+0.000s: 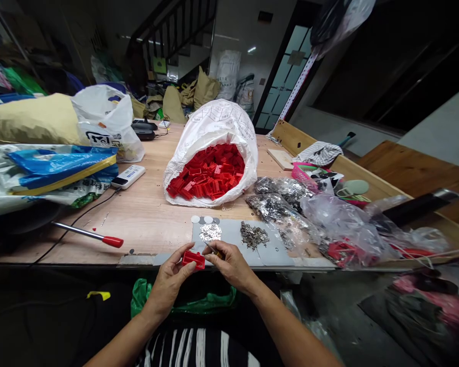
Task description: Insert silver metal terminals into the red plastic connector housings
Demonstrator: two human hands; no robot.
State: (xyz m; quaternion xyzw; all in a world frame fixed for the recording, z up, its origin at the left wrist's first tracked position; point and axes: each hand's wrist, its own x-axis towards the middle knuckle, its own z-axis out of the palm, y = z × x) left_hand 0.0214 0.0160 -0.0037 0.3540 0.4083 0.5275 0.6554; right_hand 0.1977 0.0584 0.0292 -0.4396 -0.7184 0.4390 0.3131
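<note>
Head view: I report the left hand [170,282] clamping a small red plastic housing [193,260] over the pale wooden bench [145,224], the right hand [232,266] against it, pinching a thin yellow-handled metal tool [214,252]; steady grips suit this fine work.

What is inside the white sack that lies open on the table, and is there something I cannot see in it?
The white woven sack is full of red plastic parts, loosely heaped at its open mouth. Only the top layer shows; anything deeper is covered by those parts and the sack.

Small red rectangular plastic part [193,260] was gripped in left hand [169,281]; thin yellow-handled metal pick [214,251] was in right hand [232,266], tip just beside part.
</note>
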